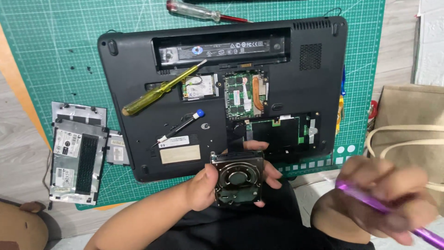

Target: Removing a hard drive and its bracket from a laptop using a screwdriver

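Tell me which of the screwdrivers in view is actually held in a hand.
The purple-handled one, gripped in the right hand. The yellow-handled and small black ones lie on the laptop; the clear-handled one lies on the mat.

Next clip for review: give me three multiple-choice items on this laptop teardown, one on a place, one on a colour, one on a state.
1. Where does the yellow-handled screwdriver lie?
A. on the upturned black laptop
B. on the wooden floor
C. in the beige bag

2. What colour is the tool in the right hand?
A. red
B. purple
C. yellow

3. What is the state of the metal hard drive?
A. seated in its bay
B. lying on the green cutting mat
C. held in the left hand, out of the laptop

Answers: 1 A, its shaft and handle rest across the laptop's underside. 2 B, the blurred handle shows purple. 3 C, fingers grip its edges in front of the laptop.
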